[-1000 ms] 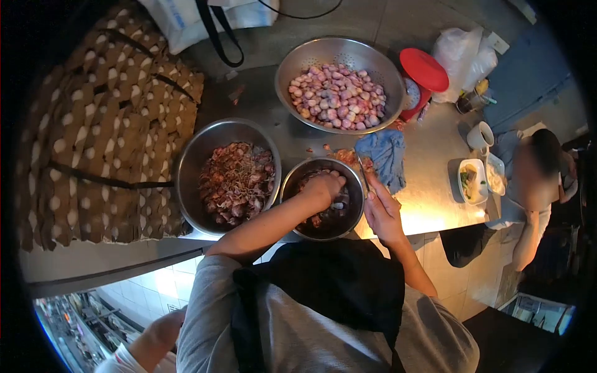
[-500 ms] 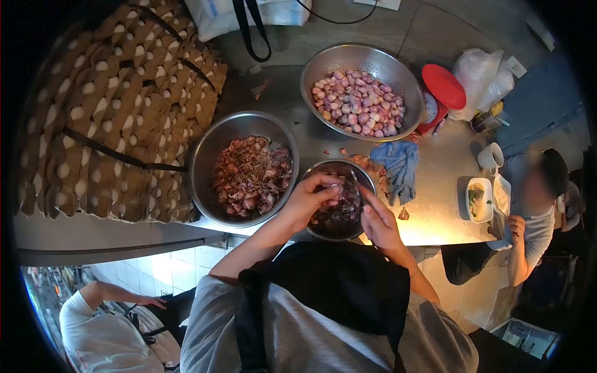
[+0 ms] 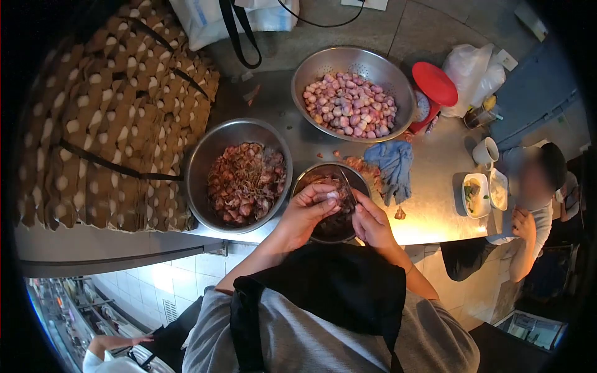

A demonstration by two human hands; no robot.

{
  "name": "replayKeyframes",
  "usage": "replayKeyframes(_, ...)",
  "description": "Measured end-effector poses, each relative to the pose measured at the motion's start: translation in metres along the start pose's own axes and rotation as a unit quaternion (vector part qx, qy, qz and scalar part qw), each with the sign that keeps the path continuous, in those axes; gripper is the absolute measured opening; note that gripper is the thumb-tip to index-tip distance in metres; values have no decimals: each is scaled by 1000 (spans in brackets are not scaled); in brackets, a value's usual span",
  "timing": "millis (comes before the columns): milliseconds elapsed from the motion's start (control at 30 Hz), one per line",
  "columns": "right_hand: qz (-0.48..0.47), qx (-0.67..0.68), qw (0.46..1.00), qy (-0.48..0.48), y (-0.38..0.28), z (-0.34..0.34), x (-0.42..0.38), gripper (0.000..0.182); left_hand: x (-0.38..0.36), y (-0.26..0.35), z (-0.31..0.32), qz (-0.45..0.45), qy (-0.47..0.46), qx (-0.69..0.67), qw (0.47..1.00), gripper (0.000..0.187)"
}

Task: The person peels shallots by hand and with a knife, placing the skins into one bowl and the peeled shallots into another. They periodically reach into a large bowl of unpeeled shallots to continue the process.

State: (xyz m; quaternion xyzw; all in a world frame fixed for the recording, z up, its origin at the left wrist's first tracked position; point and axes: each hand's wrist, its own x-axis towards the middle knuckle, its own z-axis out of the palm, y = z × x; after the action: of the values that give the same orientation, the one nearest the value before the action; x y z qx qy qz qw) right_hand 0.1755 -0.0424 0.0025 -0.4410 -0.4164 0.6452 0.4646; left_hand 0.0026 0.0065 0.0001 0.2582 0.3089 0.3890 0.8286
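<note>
Over a small metal bowl (image 3: 303, 181) with dark skins in it, my left hand (image 3: 305, 214) pinches a pale, peeled-looking shallot (image 3: 333, 195) between thumb and fingers. My right hand (image 3: 371, 225) is closed around a small knife (image 3: 346, 183), its blade pointing up and away beside the shallot. To the left, a larger steel bowl (image 3: 195, 193) holds shallots in dry brown skins. Beyond the small bowl, a steel colander (image 3: 401, 84) contains many pink peeled shallots (image 3: 351, 105).
Stacked egg trays (image 3: 118, 124) rise at the left. Blue gloves (image 3: 393, 171) and loose skins (image 3: 364, 166) lie right of the small bowl. A red scale (image 3: 434, 84), a mug (image 3: 485, 151) and food containers (image 3: 476, 196) stand farther right. A person (image 3: 525, 230) sits there; another (image 3: 118, 351) is lower left.
The view has shifted slightly. My hands stay over the small bowl with shallot and knife. The person at lower left has moved lower in view; the seated person's hand has risen slightly.
</note>
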Motion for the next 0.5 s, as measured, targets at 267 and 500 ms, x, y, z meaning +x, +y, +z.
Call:
replayKeyframes(267, -21, -31, 999, -18, -10, 1, -2, 43, 9, -6, -12, 25, 66, 8, 997, 16)
replayKeyframes(500, -11, 9, 998, -58, -6, 12, -2, 44, 6, 0, 4, 52, 50, -57, 996, 17)
